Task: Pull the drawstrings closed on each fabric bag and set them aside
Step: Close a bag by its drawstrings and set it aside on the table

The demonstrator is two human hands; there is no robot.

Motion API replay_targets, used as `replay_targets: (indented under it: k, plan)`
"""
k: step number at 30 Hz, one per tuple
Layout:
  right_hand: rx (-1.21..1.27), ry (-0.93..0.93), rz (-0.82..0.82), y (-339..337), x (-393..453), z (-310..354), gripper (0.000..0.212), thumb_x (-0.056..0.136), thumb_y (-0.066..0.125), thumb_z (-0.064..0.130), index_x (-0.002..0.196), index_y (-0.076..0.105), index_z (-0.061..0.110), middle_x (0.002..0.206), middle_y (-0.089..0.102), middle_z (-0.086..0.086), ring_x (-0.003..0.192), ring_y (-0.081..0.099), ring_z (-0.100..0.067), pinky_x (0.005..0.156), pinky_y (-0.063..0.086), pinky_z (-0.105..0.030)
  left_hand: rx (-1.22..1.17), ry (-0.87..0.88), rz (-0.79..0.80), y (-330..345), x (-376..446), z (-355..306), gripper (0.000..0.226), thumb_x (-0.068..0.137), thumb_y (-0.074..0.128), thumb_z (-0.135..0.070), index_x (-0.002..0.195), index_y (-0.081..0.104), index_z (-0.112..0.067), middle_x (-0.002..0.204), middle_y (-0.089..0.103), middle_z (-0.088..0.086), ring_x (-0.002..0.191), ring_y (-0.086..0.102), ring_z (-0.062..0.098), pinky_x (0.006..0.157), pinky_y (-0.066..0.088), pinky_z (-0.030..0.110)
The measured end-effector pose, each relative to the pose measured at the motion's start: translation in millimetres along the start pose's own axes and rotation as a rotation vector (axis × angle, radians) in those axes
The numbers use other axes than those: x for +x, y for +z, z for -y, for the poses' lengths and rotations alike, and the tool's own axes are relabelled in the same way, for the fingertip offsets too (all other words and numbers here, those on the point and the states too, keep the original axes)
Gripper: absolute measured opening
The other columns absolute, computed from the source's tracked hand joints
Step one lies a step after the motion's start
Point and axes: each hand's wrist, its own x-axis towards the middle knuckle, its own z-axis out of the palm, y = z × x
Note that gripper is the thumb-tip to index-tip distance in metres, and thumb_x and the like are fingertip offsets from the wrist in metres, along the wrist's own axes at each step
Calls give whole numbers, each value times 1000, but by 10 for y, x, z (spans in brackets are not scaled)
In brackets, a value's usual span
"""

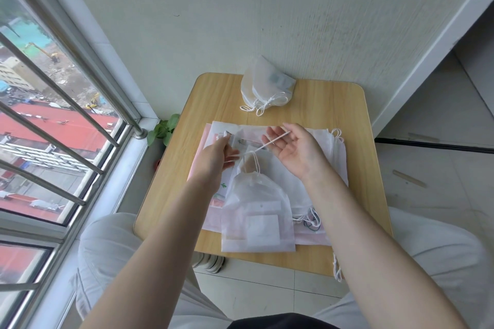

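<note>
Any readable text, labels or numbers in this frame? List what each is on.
None legible.
White card inside the cinched bag: marks too faint to read.
Grey patch on the closed bags by the wall: blurred.
Green print on the pink sheet under the left hand: a figure, not text.

Bags and their cords

A sheer white bag (258, 219) lies flat, neck gathered, its cord (270, 141) drawn taut. Flat open bags (315, 168) lie beneath. Closed bags (267, 85) sit heaped at the surface's far edge.
</note>
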Motion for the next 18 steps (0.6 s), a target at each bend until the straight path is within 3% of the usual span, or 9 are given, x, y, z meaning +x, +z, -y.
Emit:
replay_targets:
  k: [1, 3, 5, 7, 9, 10, 13, 15, 18]
  plan:
    - [37, 21, -21, -34, 8, -12, 30, 96, 54, 10, 67, 45, 13, 56, 49, -3, 52, 56, -14, 68, 58, -33, -116, -25, 19, -21, -8, 44, 47, 99, 47, -28, 55, 41, -14, 69, 61, 10, 75, 64, 24, 77, 50, 34]
    - [-75, 63, -67, -102, 35, -44, 35, 97, 54, 19, 67, 38, 19, 48, 30, 4, 39, 30, -8, 43, 38, -20, -445, -80, 104, -59, -49, 96, 49, 100, 45, -26, 53, 39, -14, 63, 57, 12, 71, 64, 28, 86, 53, 40]
    - [-337, 44, -111, -169, 59, -81, 34, 97, 54, 21, 68, 36, 19, 46, 27, 6, 37, 20, -9, 38, 20, -21, -704, -108, 149, -80, -80, 130, 47, 101, 42, -25, 55, 36, -14, 56, 44, 8, 59, 56, 26, 88, 53, 43]
    - [-638, -55, -154, -213, 66, -98, 28, 94, 58, 16, 73, 39, 17, 48, 35, 3, 36, 22, -9, 39, 16, -20, -757, -117, 127, -83, -78, 158, 44, 101, 41, -25, 59, 34, -15, 54, 30, 2, 49, 38, 19, 80, 55, 41]
    - [-936, -133, -163, -196, 42, -94, 18, 88, 60, 16, 79, 45, 15, 56, 50, -2, 37, 27, -10, 40, 20, -21, -660, -116, 82, -79, -65, 152, 43, 101, 41, -26, 60, 33, -16, 54, 22, -1, 46, 23, 15, 57, 52, 32]
    - [-1089, -161, -149, -172, 26, -89, 13, 86, 60, 18, 81, 49, 15, 60, 59, -2, 39, 32, -10, 41, 25, -22, -581, -118, 57, -76, -57, 142, 44, 100, 42, -28, 59, 33, -16, 54, 20, -2, 45, 20, 14, 47, 42, 27]
    - [-1562, -247, -24, -98, -4, -86, 14, 86, 57, 26, 79, 61, 16, 66, 71, 2, 50, 52, -5, 53, 38, -24, -226, -66, -13, -59, -64, 96, 46, 98, 43, -33, 55, 33, -19, 52, 21, -3, 45, 15, 14, 43, 15, 27]
    - [-1863, -256, 59, -60, -13, -103, 28, 87, 54, 30, 65, 56, 12, 62, 67, -2, 60, 60, -15, 55, 40, -27, 73, 32, -30, -27, -106, 57, 48, 98, 43, -36, 52, 36, -20, 49, 27, -4, 45, 19, 15, 45, 16, 26]
    - [-2158, -206, 106, -20, -11, -152, 46, 88, 54, 41, 52, 39, 17, 53, 45, 0, 54, 44, -22, 51, 32, -28, 440, 183, -37, 47, -216, 8, 45, 98, 44, -38, 60, 50, -13, 52, 42, -3, 44, 35, 11, 43, 31, 22]
